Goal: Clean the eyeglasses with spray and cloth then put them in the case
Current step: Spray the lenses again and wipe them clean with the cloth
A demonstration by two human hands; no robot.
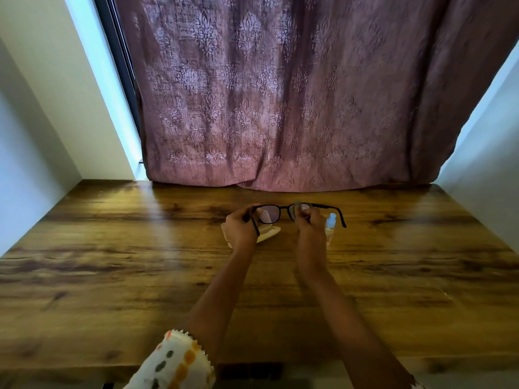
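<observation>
Black-framed eyeglasses (276,212) are held up above the wooden table (112,248), arms unfolded toward me. My left hand (241,226) grips the frame at its left hinge. My right hand (309,223) pinches a small grey-green cloth (297,206) over the right lens. A pale, open glasses case (268,234) lies on the table under my left hand, mostly hidden. A small clear spray bottle with a bluish cap (331,220) stands just right of my right hand, partly hidden behind it.
A patterned mauve curtain (280,108) hangs down to the table's far edge. White walls close in on both sides. The table's near edge runs along the bottom of the view.
</observation>
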